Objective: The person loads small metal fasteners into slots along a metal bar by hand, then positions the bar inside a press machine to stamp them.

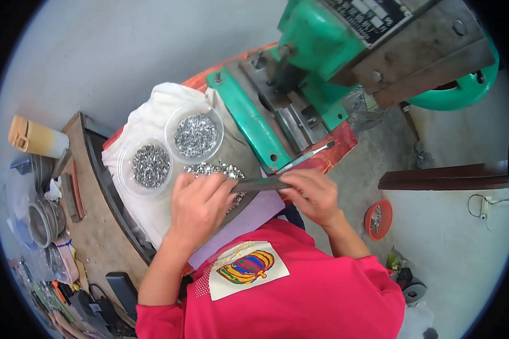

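Observation:
Between my hands a dark, flat, narrow bar (259, 185) is held level above the cloth. My left hand (197, 206) is closed around its left end, and my right hand (314, 195) pinches the other end between thumb and fingers. Under and behind the bar, a loose pile of small shiny metal parts (225, 168) lies partly hidden by my left hand. Two clear plastic bowls, a nearer left one (124, 178) and a farther one (171, 127), hold many similar pieces. Beyond my right hand lies a small brush (308, 156) with a dark tip.
A green press machine (240, 116) stands at the back right on a red-covered surface (345, 148). Pale cloth (158, 101) lies under the bowls. To the left, a wooden desk (110, 226) carries a dark phone-like object (121, 291) and clutter. An orange basin (385, 220) sits on the floor at right.

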`<state>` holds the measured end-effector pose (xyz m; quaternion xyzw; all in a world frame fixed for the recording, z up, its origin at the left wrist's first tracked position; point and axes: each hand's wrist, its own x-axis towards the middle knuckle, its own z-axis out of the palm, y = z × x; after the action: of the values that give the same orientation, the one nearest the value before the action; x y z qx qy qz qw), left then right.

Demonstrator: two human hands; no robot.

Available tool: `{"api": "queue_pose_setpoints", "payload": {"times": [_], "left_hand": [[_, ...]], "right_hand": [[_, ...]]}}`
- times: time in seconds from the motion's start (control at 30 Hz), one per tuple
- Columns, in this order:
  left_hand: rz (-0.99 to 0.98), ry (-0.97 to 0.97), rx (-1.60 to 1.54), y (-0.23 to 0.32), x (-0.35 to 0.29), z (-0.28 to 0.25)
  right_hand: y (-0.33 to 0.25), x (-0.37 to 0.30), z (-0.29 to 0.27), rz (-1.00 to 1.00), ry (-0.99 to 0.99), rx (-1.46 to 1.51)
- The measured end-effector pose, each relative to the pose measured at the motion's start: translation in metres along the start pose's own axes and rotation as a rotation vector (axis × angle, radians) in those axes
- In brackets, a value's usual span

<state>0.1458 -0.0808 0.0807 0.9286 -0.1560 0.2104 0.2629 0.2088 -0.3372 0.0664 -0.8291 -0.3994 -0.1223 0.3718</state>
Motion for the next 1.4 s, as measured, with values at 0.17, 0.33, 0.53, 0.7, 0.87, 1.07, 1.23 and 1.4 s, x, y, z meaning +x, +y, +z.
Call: {"api": "queue_pose_setpoints", "payload": {"times": [0.17, 0.33, 0.53, 0.7, 0.87, 1.07, 1.23, 1.4], "left_hand": [[0.353, -0.073, 0.021, -0.014, 0.097, 0.02], [0.636, -0.086, 0.202, -0.009, 0.151, 0.048], [0.739, -0.209, 0.248, -0.005, 0.169, 0.062], [0.789, -0.275, 0.246, 0.011, 0.169, 0.059], [0.855, -0.334, 0.272, 0.018, 0.168, 0.064], [0.814, -0.292, 0.327, 0.023, 0.16, 0.063], [0.671, -0.355, 0.23, 0.023, 0.134, 0.057], [0.562, -0.111, 0.206, 0.004, 0.104, 0.069]], "right_hand": [[0.004, 0.007, -0.032, 0.163, 0.201, -0.124], [0.021, 0.001, -0.03, 0.211, 0.358, -0.165], [0.016, -0.004, -0.022, 0.338, 0.372, -0.116], [0.007, -0.019, -0.02, 0.363, 0.375, -0.149], [0.0, -0.026, -0.019, 0.419, 0.385, -0.16], [0.004, -0.021, -0.011, 0.41, 0.397, -0.108], [0.019, -0.005, 0.003, 0.393, 0.408, -0.068], [0.047, -0.008, 0.005, 0.271, 0.423, 0.007]]}}
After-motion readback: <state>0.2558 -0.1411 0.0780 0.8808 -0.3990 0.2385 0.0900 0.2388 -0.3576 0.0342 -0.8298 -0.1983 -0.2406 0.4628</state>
